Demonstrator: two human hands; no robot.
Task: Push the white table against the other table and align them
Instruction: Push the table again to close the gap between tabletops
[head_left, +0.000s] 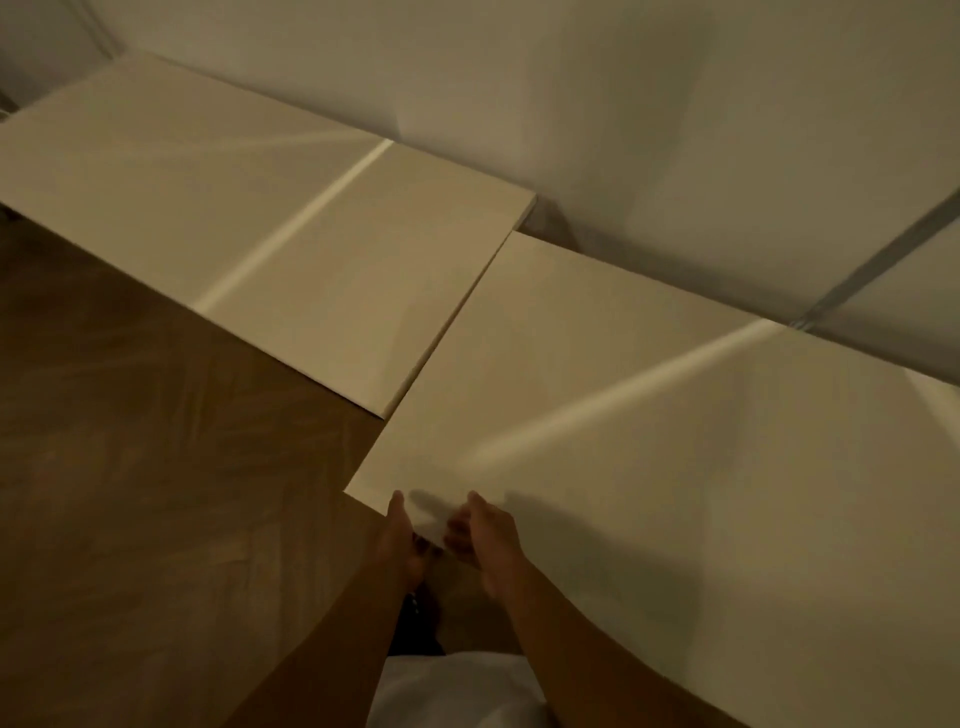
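The white table (649, 467) fills the right half of the head view. Its short left side lies along the right side of the other white table (260, 208), with only a thin seam between them. The two are offset: the near table sticks out further towards me, while the other reaches further towards the wall. My left hand (402, 543) grips the near table's front edge close to its left corner, thumb on top and fingers underneath. Right beside it, my right hand (491, 540) holds the same edge, blurred, with thumb on top and fingers curled.
A pale wall (623, 104) runs close behind both tables, with a grey metal strip (883, 260) slanting across it at the right. Brown wooden floor (130, 467) spreads to the left and in front. My white clothing (457, 691) shows at the bottom.
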